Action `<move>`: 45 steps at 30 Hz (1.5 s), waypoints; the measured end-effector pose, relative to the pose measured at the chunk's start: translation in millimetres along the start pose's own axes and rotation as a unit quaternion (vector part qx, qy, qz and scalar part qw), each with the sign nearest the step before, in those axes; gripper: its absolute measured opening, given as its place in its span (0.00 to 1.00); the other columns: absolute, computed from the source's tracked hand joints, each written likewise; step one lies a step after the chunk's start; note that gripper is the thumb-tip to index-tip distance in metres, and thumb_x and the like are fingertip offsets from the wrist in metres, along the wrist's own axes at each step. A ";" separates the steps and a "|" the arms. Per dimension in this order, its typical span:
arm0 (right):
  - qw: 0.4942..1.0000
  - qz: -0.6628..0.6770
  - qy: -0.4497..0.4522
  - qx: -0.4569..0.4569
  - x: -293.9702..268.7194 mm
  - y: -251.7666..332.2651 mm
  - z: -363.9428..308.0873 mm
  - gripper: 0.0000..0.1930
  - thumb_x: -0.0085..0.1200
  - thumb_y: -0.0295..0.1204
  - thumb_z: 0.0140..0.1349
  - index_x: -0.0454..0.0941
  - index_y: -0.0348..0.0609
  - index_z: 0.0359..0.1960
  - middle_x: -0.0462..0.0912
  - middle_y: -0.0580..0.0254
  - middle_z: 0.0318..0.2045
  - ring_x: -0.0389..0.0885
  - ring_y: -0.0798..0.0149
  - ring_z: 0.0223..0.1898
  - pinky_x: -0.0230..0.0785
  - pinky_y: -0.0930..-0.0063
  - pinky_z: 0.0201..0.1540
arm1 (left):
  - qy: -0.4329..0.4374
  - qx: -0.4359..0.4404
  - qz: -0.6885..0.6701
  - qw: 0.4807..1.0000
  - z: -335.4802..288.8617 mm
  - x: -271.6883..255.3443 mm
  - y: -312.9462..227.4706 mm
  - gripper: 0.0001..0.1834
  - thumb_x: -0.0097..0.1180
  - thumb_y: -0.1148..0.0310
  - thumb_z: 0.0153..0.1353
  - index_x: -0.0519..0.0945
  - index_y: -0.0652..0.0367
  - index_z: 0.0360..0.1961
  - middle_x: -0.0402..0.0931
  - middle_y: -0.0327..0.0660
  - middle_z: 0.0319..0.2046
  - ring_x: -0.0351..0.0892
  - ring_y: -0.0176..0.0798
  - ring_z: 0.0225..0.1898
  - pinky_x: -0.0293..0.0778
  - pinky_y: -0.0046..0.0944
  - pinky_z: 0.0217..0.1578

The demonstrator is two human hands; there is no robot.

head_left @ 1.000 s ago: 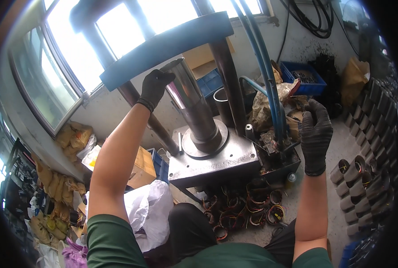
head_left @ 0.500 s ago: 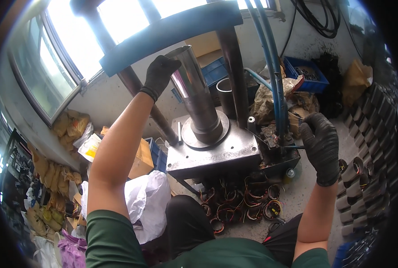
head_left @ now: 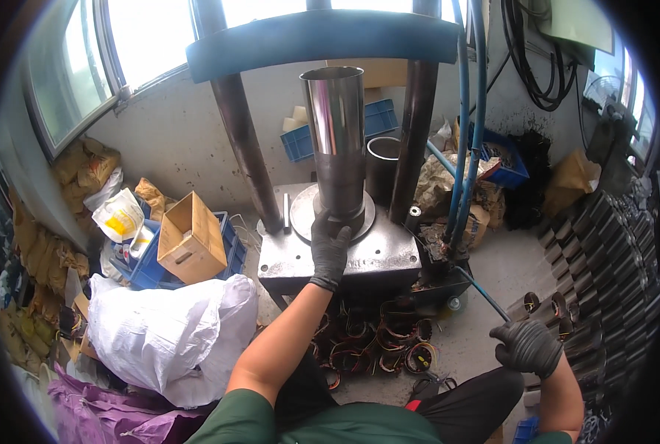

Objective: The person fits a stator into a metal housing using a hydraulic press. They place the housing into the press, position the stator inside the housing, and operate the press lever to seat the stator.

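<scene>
A shiny metal cylinder (head_left: 335,111) stands upright on a darker, narrower base section (head_left: 339,177), above a round plate (head_left: 305,220) on the steel press table (head_left: 396,260). My left hand (head_left: 328,250), in a dark glove, touches the foot of this stack from the front, its thumb apart from the fingers. At the lower right, my gloved right hand (head_left: 531,348) is closed round the end of a thin lever rod (head_left: 485,292). The rod slopes up to the pump unit (head_left: 442,250) beside the press. Parts of the left fingers are hard to make out against the dark metal.
A blue crossbeam (head_left: 322,46) spans two steel columns above the cylinder. Blue hoses (head_left: 469,148) run down on the right. Wired copper coils (head_left: 378,348) lie beneath the table. Stacked metal cores (head_left: 604,259) line the right; a white sack (head_left: 171,333) and wooden box (head_left: 193,240) are left.
My left hand has come down from the cylinder's upper rim to its foot. My right hand has moved lower and now grips the rod. The view has shifted.
</scene>
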State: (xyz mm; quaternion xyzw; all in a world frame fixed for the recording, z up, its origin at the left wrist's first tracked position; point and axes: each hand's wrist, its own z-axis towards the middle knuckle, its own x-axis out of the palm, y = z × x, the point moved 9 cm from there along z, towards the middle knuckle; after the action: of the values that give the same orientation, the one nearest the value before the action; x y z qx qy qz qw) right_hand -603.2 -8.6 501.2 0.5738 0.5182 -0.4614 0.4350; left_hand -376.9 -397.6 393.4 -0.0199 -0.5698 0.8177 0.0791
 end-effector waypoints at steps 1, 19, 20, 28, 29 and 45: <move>1.000 -0.002 0.009 -0.009 12.0 2.1 -5.6 0.14 0.56 0.35 0.55 0.84 0.43 0.40 0.86 0.50 0.32 0.86 0.46 0.33 0.78 0.51 0.36 | -0.003 0.035 0.048 0.998 -4.8 -2.6 -5.6 0.37 0.64 0.80 0.58 0.65 0.60 0.69 0.67 0.50 0.64 0.68 0.49 0.67 0.64 0.44 0.70; 0.977 0.096 -0.095 0.167 46.5 20.1 -24.7 0.09 0.62 0.34 0.54 0.84 0.40 0.27 0.83 0.46 0.26 0.84 0.43 0.31 0.77 0.53 0.36 | 0.061 0.046 0.060 0.995 42.5 -7.6 6.9 0.38 0.66 0.76 0.57 0.67 0.64 0.70 0.72 0.54 0.65 0.72 0.51 0.66 0.66 0.46 0.69; 0.974 0.102 -0.100 0.174 47.1 19.0 -24.6 0.09 0.62 0.34 0.55 0.84 0.40 0.27 0.83 0.46 0.26 0.84 0.43 0.31 0.77 0.53 0.36 | 0.051 0.045 0.086 0.994 42.2 -10.3 4.6 0.38 0.65 0.76 0.57 0.67 0.64 0.70 0.72 0.55 0.65 0.72 0.51 0.66 0.66 0.46 0.69; 0.969 0.109 -0.131 0.181 39.4 19.4 -18.9 0.10 0.63 0.34 0.54 0.82 0.39 0.24 0.82 0.46 0.24 0.83 0.42 0.30 0.75 0.53 0.34 | 0.028 0.052 0.130 0.990 40.1 -17.5 2.7 0.38 0.65 0.77 0.57 0.67 0.64 0.70 0.73 0.55 0.64 0.71 0.51 0.67 0.66 0.45 0.69; 0.969 0.112 -0.134 0.177 38.9 18.6 -19.0 0.10 0.63 0.34 0.54 0.82 0.39 0.24 0.81 0.46 0.24 0.83 0.42 0.29 0.75 0.53 0.33 | 0.031 0.056 0.129 0.990 40.2 -17.0 2.0 0.38 0.65 0.78 0.57 0.67 0.64 0.70 0.73 0.55 0.64 0.71 0.51 0.67 0.66 0.45 0.69; 0.960 0.174 -0.133 0.172 42.5 6.2 -19.2 0.09 0.62 0.32 0.54 0.85 0.38 0.31 0.84 0.45 0.27 0.84 0.43 0.31 0.76 0.55 0.36 | 0.036 0.061 0.149 0.986 41.4 -19.9 -6.3 0.38 0.67 0.74 0.56 0.69 0.62 0.69 0.74 0.55 0.62 0.73 0.54 0.65 0.68 0.47 0.67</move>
State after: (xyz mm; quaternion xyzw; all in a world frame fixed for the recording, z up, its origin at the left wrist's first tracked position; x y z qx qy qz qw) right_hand -593.9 17.9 463.4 0.6550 0.2607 -0.5323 0.4687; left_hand -361.6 -436.9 412.6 -0.1293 -0.5067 0.8521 -0.0218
